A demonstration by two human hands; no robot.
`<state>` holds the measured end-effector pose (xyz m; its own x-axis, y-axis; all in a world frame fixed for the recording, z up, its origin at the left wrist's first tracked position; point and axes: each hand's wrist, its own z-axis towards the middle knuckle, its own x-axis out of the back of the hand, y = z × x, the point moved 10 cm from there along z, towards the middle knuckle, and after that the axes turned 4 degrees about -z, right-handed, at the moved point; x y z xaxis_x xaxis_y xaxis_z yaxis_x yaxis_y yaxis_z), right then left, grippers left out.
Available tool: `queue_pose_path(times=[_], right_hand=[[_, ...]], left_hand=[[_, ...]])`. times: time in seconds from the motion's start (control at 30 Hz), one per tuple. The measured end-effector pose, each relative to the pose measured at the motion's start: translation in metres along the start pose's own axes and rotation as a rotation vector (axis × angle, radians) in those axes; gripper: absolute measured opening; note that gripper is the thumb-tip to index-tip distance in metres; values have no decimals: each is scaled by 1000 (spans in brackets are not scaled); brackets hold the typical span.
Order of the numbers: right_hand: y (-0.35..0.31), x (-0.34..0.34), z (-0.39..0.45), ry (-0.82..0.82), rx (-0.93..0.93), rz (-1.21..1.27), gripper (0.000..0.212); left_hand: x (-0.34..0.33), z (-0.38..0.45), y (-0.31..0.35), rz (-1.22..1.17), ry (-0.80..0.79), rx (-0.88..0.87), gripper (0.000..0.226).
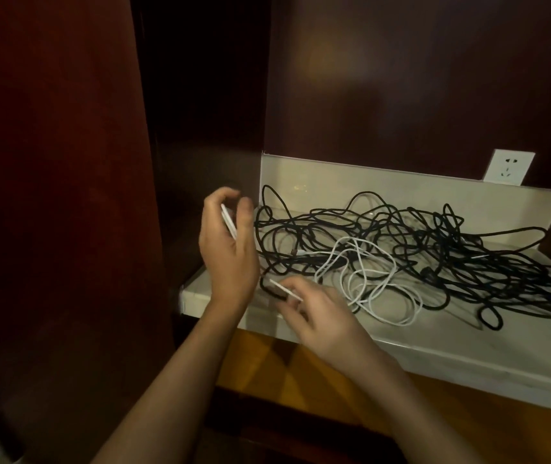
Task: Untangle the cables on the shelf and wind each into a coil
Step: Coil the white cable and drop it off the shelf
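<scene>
A tangle of black cables (434,249) sprawls across the pale shelf (468,346), with a white cable (371,279) looped loosely in its front middle. My left hand (227,249) is raised at the shelf's left end, fingers curled round a few white strands of that cable. My right hand (314,313) hovers low over the shelf's front left and pinches a straight stretch of white cable between fingertips. The two hands are about a hand's width apart.
Dark wooden cabinet walls close in on the left and behind. A white wall socket (508,167) sits above the shelf's raised back lip at the right. Below the shelf's front edge lies an orange-brown wooden surface (300,373).
</scene>
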<state>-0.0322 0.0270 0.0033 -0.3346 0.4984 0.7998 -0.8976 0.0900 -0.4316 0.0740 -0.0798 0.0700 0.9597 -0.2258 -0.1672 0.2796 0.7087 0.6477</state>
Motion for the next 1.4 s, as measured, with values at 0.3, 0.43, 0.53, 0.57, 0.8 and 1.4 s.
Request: queue_pose_path(times=[0.3,0.43,0.53,0.57,0.8,1.4], right_hand=[[-29,56,2,121,344,-167,13],[-31,76,13,182,312,-7,18],[-23,85,26,227,233,51,26],[-19,85,29,215,196,108,27],[35,49,16,34,-19,454,20],[-3,9,-6,144,-32,495,37]], left_hand=[[-53,-37,-23,326,-696,35,56],[-67,-65,-12,-41,-976,426,79],[-73,-78,11,-143,-1101,446,40],[-73,-78,11,-191,-1097,462,33],[-52,-74,-26,-419,-840,738,26],[-53,-69,-23,-1136,-158,1058,16]])
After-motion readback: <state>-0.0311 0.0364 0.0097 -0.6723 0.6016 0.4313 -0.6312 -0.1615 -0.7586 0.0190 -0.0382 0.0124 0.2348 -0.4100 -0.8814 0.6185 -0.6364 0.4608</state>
